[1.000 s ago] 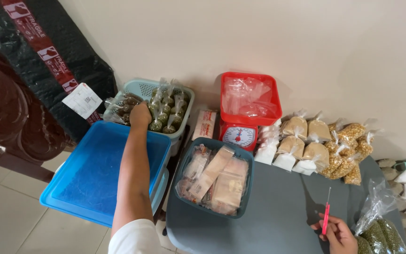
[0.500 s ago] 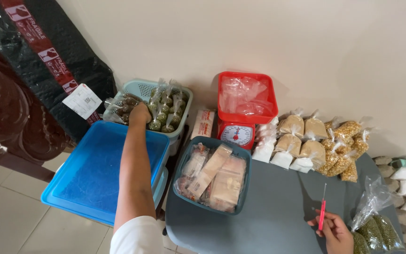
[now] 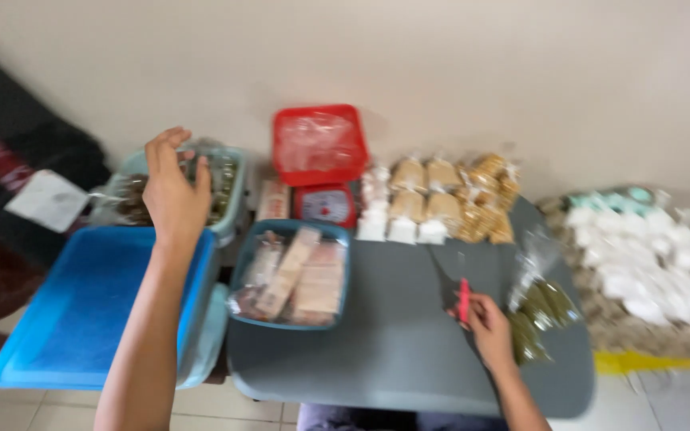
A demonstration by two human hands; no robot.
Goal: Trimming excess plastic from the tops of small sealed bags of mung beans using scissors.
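The left hand [image 3: 173, 191] hovers over the pale green basket [image 3: 229, 191] of small bags — fingers spread, holding nothing. The right hand [image 3: 489, 319], fingers clamped on a red pen [image 3: 463, 299], rests on the grey bench [image 3: 393, 335] beside a clear bag of green bits [image 3: 541, 307].

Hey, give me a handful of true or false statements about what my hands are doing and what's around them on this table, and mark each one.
1. The right hand holds a red-handled tool over the grey table. True.
2. The left hand is pressed flat on the blue lid. False: it is raised, fingers spread, in front of the pale green basket.
3. A red scale stands by the wall. True.
4. The teal tub is empty. False: it holds clear-wrapped packets.
5. Small filled bags sit in rows right of the scale. True.
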